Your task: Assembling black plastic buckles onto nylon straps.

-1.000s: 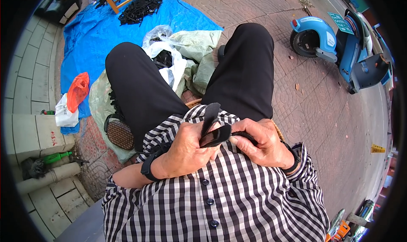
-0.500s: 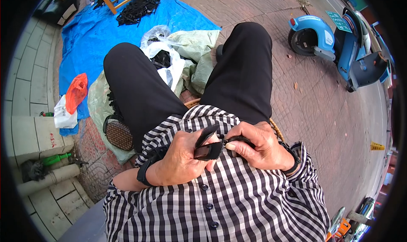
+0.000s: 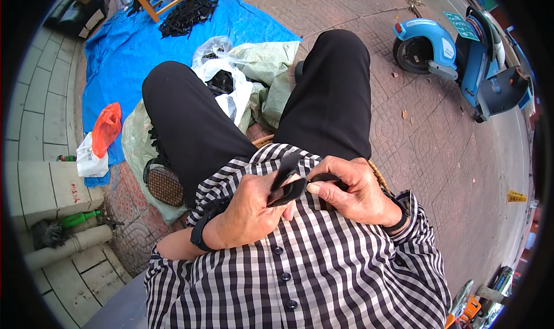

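Close in front of my checked shirt, my left hand [image 3: 247,211] is closed round a black fabric strap [image 3: 287,192]. One blurred end of the strap sticks up above the fingers, and another part curls over beside the fingertips. My right hand [image 3: 360,193] pinches a dark, curved strap-like piece [image 3: 328,179] between thumb and forefinger. The two hands almost meet at the fingertips. Whether both pieces belong to one strap I cannot tell. Between my knees, an open white plastic bag [image 3: 238,101] holds dark strap-like pieces.
A blue tarp [image 3: 133,58] lies ahead, bearing a heap of black straps [image 3: 189,16] beside a wooden stool [image 3: 156,9]. Pale green sacks [image 3: 276,101] lie near my feet. An orange bag [image 3: 107,130] rests at the left, and a blue scooter [image 3: 438,49] stands at the right.
The strap's end by my left fingertips has turned from a flat, square-looking fold to a rounder curl, and its upper part stands more upright. Both hands remain in nearly the same place.
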### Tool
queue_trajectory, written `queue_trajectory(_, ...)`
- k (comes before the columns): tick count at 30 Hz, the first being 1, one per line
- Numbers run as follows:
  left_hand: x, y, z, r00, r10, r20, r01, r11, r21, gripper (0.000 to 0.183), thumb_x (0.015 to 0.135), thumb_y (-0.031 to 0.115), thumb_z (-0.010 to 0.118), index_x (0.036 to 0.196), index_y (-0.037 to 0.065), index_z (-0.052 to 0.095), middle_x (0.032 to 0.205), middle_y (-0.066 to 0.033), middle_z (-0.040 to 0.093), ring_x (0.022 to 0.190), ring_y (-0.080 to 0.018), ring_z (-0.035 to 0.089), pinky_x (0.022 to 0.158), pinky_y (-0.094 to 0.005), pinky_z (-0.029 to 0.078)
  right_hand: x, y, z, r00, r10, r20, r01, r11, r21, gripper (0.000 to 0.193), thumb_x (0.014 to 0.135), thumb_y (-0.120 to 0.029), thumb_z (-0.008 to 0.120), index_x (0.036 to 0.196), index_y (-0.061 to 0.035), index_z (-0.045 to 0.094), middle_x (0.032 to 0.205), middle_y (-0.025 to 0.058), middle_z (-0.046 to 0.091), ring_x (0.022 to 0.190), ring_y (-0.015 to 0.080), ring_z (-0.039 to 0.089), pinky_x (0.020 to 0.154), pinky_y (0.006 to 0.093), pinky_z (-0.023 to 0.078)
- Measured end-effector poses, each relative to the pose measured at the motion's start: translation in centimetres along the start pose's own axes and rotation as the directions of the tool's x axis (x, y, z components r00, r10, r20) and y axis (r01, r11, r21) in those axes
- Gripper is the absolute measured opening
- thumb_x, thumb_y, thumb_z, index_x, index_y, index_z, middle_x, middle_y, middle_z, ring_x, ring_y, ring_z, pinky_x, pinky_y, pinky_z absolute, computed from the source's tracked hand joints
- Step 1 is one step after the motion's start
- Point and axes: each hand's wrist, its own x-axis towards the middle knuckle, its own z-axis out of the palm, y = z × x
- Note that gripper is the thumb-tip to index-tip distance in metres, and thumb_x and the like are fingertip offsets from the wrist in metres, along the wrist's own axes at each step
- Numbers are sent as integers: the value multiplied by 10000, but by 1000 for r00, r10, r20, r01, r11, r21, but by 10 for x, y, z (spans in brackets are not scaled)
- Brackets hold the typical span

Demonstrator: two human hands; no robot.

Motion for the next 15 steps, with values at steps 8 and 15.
queue_trajectory(8, 3, -5, 1, 990, 134, -31, -126, 973, 195, 39, 845, 18, 562, 835, -20, 563, 605, -23, 556, 496, -68, 530, 468, -213, 427, -1, 8, 2, 996, 83, -33, -78, 988, 130, 108, 857, -83, 590, 903, 14, 575, 644, 14, 551, 521, 21, 483, 463, 192, 379)
queue_trajectory(15, 3, -1, -1, 989, 56, -139, -47, 997, 69, 47, 842, 25, 569, 832, -21, 562, 621, -11, 560, 506, -42, 520, 475, -188, 423, -6, 10, -2, 975, -165, -152, 175, 983, 53, 181, 861, -115, 586, 962, 35, 596, 584, 7, 542, 486, 32, 468, 486, 173, 349)
